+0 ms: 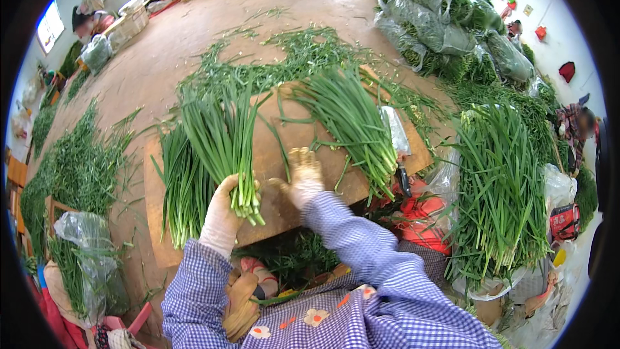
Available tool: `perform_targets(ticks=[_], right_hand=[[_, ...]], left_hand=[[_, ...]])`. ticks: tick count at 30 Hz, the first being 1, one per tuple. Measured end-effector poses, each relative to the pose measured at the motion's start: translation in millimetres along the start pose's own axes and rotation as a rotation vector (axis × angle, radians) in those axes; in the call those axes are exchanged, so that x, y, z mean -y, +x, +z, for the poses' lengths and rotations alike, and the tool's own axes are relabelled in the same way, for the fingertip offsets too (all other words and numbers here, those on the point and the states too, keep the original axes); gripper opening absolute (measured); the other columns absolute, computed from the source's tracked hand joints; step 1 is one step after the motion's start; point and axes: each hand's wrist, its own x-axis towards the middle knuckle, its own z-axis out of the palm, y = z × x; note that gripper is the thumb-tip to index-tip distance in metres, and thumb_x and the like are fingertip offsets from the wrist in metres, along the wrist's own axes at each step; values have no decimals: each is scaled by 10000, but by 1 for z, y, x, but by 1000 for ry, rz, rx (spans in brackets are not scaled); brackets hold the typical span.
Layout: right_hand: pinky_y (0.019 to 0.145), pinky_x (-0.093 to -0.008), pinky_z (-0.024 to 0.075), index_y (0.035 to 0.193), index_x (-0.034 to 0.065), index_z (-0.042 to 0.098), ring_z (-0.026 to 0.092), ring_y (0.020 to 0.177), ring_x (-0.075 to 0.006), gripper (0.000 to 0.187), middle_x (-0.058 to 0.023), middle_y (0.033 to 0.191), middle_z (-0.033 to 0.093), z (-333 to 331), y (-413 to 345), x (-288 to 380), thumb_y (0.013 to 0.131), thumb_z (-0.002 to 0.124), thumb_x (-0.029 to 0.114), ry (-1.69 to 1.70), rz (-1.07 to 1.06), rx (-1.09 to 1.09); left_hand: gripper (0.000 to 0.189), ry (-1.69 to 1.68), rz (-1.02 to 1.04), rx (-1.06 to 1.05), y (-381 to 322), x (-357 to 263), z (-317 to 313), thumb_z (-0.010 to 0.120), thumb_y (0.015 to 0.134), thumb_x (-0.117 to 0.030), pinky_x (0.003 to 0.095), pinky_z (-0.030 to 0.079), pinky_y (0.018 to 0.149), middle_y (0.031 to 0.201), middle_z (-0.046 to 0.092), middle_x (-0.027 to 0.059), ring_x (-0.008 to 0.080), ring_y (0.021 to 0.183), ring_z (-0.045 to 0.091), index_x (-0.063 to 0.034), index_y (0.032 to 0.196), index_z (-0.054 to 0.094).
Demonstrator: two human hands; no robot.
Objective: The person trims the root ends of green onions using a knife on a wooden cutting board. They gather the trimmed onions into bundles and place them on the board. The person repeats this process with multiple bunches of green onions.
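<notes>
My left hand point(226, 211), in a pale stained glove, holds a bunch of green leafy stalks, probably garlic chives point(220, 131), near their white-green cut ends. Under and beside this bunch, more stalks point(186, 189) lie at the left of the wooden board point(271, 203). My right hand point(301, 177), gloved too, is over the middle of the board with its fingers spread and nothing in it. To its right lies another pile of stalks point(351, 121). A cleaver point(396, 131) with a black handle rests beside that pile, near the board's right edge.
A tall heap of stalks point(499, 194) stands at my right. Filled plastic bags point(436, 24) are stacked at the back right. Loose green trimmings point(310, 51) cover the floor beyond the board. A plastic bag of greens point(89, 252) is at the lower left. Other people sit at both sides.
</notes>
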Motion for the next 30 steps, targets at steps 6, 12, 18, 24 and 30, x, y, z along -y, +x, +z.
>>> perform_targets(ticks=[6,12,18,24,30], right_hand=[[920,-437,423,1201,49,517,542,1014,-353,434,-173,1104,556,59,7,34,795,568,192,312,-407,264],[929,-395,450,1281,69,530,575,1089,-314,508,-169,1138,615,-13,-114,-7,774,555,62,200,-648,967],[1038,-343,380,1427,4,305,502,1229,-276,811,-189,1381,464,-54,-131,-59,814,730,322,984,168,747],[768,-295,511,1337,19,353,596,955,-171,722,-94,1085,609,-100,-36,-11,791,762,255,1587,143,305],[693,-301,556,1215,75,483,633,870,-165,630,-60,1008,642,-92,-24,13,694,833,127,1461,134,223]], left_hand=[[287,46,64,20,0,0,-13,608,861,-215,359,574,603,836,660,151,251,681,649,36,998,609],[293,81,69,4,4,5,-7,625,845,-228,336,574,571,816,661,153,248,660,655,26,991,615],[237,306,17,-58,-14,29,28,611,824,-153,334,569,560,828,663,147,234,661,653,20,986,596],[471,774,251,62,-3,65,58,708,722,-21,282,512,764,967,650,85,145,849,620,11,1164,547],[980,1055,565,139,19,52,41,818,633,-55,294,451,932,1243,560,104,166,1108,538,-70,1449,275]])
